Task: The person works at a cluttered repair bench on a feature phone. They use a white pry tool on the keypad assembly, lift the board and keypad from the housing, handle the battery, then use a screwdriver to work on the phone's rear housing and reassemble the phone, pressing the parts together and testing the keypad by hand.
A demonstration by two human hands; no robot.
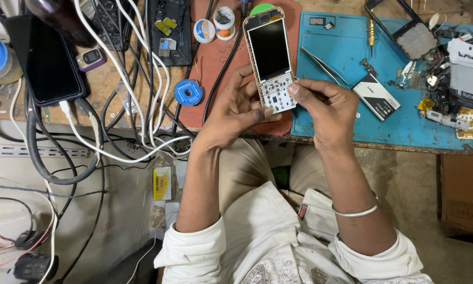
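Pinching a bare phone (pixel 269 60) over the bench edge, the left hand (pixel 236 113) grips its lower side while the right hand (pixel 323 108) nips its bottom corner. A white-labelled battery (pixel 376 96) lies on the blue mat (pixel 347 118); a yellow packet (pixel 162 183) sits below.

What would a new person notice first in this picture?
First, the opened keypad phone at the centre, held above the bench edge by the left hand and the right hand. Next, the blue work mat on the right, with tweezers and a white battery. On the left, tangled cables beside a black smartphone.
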